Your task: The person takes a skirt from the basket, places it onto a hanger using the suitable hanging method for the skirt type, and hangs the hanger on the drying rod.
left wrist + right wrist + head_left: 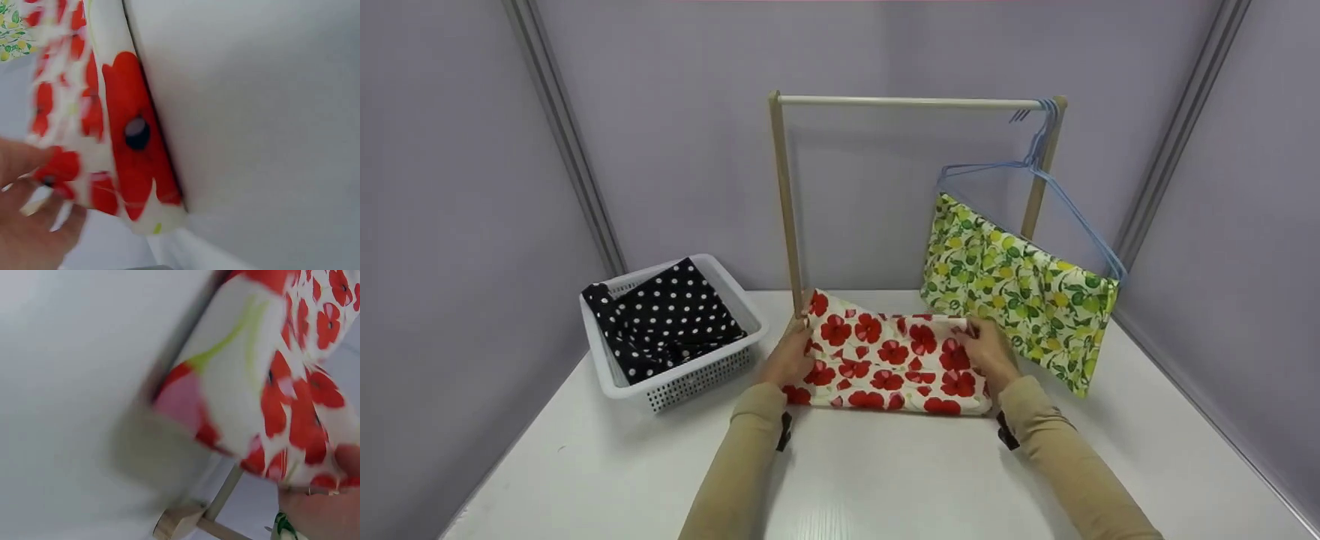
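A white cloth with red flowers (889, 367) is held stretched between both hands, its lower edge near the white table. On its left side, my left hand (789, 358) grips the upper edge; in the left wrist view the thumb and fingers of the left hand (34, 222) pinch the fabric. At the top right corner, my right hand (992, 351) holds the cloth. The right wrist view shows only part of the right hand (318, 514), with the fabric between its thumb and fingers. The cloth looks folded over along its lower edge.
Behind stands a wooden rack with a white rod (907, 101). Several blue hangers (1080, 214) hang at its right end, with a lemon-print cloth (1020, 281) on them. To the left, a white basket (705, 375) contains a black polka-dot cloth (675, 311).
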The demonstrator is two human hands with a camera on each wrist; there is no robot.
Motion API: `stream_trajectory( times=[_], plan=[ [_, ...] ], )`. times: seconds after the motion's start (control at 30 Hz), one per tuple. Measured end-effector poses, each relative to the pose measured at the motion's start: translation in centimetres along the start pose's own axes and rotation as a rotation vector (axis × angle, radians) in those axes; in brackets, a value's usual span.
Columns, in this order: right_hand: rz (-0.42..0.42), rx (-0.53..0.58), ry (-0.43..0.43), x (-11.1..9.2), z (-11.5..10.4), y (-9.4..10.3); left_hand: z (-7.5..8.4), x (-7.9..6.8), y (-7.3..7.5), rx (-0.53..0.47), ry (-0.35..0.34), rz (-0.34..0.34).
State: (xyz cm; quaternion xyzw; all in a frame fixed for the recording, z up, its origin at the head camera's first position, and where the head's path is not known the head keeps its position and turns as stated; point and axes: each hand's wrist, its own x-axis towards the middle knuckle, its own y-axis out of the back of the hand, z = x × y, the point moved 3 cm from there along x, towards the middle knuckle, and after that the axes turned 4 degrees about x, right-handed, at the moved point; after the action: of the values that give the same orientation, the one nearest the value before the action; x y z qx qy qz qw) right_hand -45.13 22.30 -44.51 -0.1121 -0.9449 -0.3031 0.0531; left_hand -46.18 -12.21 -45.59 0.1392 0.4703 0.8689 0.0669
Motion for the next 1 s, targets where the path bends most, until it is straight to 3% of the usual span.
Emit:
stream_trajectory(
  times=[0.13,0.2,0.3,0.43,0.53,0.6,0.67,0.73,0.8,0.87,0.93,1.0],
  plan=[
    [-0.024,-0.212,0.075,-0.1,0.4,-0.1,-0.2,-0.3,-0.8,0.09,0.119,-0.212],
    [-0.005,-0.215,0.102,-0.1,0.4,0.0,-0.3,-0.6,-1.0,0.125,0.177,-0.271],
    [0.031,-0.118,0.13,-0.1,0.2,0.3,-0.4,-1.0,-0.8,0.116,0.246,-0.289],
    [-0.062,0.205,0.134,-0.2,-0.3,0.6,-0.2,-1.2,-0.2,0.102,0.218,-0.209],
    [-0.185,0.439,0.102,-0.7,-0.7,0.7,0.4,-1.0,0.3,0.111,0.138,-0.11],
    [-0.263,0.513,0.102,-1.0,-1.0,0.9,0.9,-0.9,0.6,0.11,0.074,-0.04],
    [-0.337,0.534,0.145,-1.4,-1.2,1.1,1.5,-0.8,0.8,0.121,0.013,0.028],
    [-0.46,0.537,0.252,-1.8,-1.3,1.3,2.1,-0.7,0.9,0.157,-0.05,0.101],
    [-0.589,0.522,0.383,-2.2,-1.5,1.4,2.6,-0.5,1.1,0.233,-0.11,0.181],
    [-0.697,0.501,0.451,-2.5,-1.6,1.3,3.1,-0.5,1.2,0.314,-0.17,0.241],
    [-0.727,0.436,0.448,-2.7,-1.7,1.1,3.5,-0.6,1.2,0.394,-0.233,0.253],
    [-0.67,0.299,0.383,-2.7,-1.7,0.8,3.6,-0.8,1.0,0.401,-0.25,0.17]
  ],
)
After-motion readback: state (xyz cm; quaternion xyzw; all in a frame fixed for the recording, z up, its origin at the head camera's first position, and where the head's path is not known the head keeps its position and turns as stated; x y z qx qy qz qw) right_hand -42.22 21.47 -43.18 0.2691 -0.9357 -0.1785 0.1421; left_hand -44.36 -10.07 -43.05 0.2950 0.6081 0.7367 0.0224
